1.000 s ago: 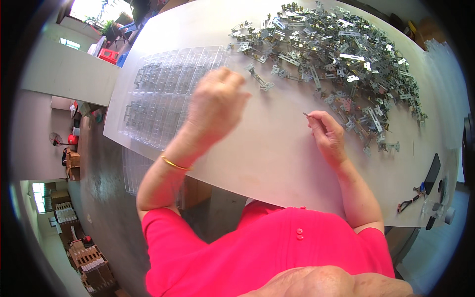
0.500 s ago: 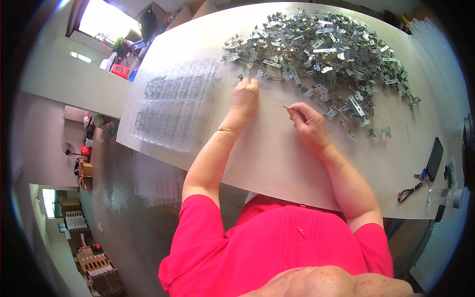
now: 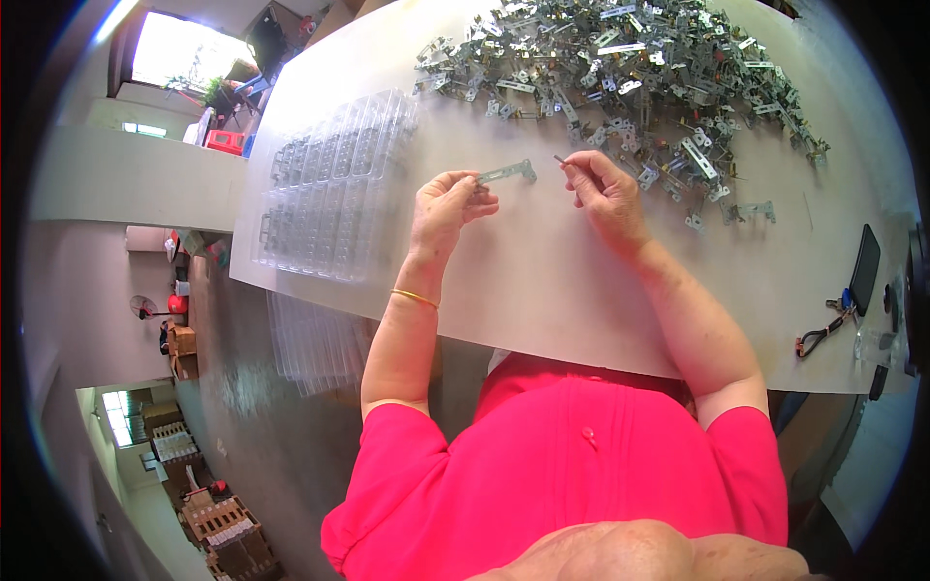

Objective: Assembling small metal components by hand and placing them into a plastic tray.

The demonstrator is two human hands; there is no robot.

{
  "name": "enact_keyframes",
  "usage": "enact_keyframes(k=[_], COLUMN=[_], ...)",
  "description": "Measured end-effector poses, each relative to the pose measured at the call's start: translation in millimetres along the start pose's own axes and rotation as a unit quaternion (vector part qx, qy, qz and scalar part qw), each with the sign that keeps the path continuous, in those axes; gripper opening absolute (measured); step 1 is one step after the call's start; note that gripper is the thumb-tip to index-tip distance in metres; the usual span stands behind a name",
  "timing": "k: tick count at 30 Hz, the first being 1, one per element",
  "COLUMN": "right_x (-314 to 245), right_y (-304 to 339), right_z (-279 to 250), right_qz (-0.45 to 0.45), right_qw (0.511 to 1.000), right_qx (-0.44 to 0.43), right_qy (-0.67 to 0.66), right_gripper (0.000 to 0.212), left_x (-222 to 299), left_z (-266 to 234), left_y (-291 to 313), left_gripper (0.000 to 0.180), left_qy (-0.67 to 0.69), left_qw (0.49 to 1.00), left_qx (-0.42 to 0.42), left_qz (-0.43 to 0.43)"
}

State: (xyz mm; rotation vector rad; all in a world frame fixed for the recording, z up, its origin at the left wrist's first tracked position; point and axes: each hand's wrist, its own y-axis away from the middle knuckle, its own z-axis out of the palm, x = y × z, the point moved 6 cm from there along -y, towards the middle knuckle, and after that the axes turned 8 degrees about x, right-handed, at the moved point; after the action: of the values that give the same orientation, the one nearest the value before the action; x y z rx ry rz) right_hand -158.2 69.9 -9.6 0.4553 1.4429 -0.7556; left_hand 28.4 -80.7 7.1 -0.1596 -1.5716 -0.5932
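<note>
My left hand pinches one end of a small metal bracket, whose free end points right toward my other hand. Between the thumb and forefinger of my right hand is a thin, short pin, its tip sticking out to the left. The bracket and the pin are apart, both held above the pale table. Beyond my hands spreads a large heap of similar metal brackets. My left fingers hide the near end of the bracket.
Clear plastic trays with metal parts in them lie left on the table; more clear trays are stacked below its edge. A loose bracket lies right of my right hand. A black phone and keys on a strap lie far right.
My left hand has drawn back from the edge of the heap and now holds a metal bracket. My right hand keeps the pin, a little farther up in the picture. The view has shifted slightly.
</note>
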Motion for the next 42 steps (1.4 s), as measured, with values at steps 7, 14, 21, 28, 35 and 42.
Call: enact_keyframes(k=[7, 14, 21, 28, 35, 42], right_x=[2, 5, 2, -2, -19, 2], right_y=[1, 1, 1, 2, -17, -34], right_z=[-2, -1, 0, 0, 30, 59], right_qz=[0.015, 0.011, 0.012, -0.029, -0.030, -0.061], right_qw=[1.000, 1.000, 1.000, 0.997, 0.994, 0.995], right_qx=[-0.003, -0.007, -0.004, 0.014, -0.021, -0.011], right_qy=[0.022, 0.016, 0.015, 0.064, 0.107, 0.075], right_gripper=[0.007, 0.009, 0.011, 0.011, 0.011, 0.010], left_x=[2, 28, 17, 2, -7, -5], left_z=[-3, 50, 58, 64, 44, 31], left_y=[9, 19, 1, -23, -33, -36], left_gripper=[0.023, 0.022, 0.015, 0.021, 0.019, 0.017], left_qy=[-0.266, -0.479, -0.484, -0.028, 0.018, 0.011], left_qw=[0.960, 0.745, 0.728, 0.993, 0.994, 0.995], left_qx=[0.079, 0.060, 0.034, -0.047, -0.035, 0.010], left_qz=[0.025, 0.460, 0.483, 0.102, 0.101, 0.096])
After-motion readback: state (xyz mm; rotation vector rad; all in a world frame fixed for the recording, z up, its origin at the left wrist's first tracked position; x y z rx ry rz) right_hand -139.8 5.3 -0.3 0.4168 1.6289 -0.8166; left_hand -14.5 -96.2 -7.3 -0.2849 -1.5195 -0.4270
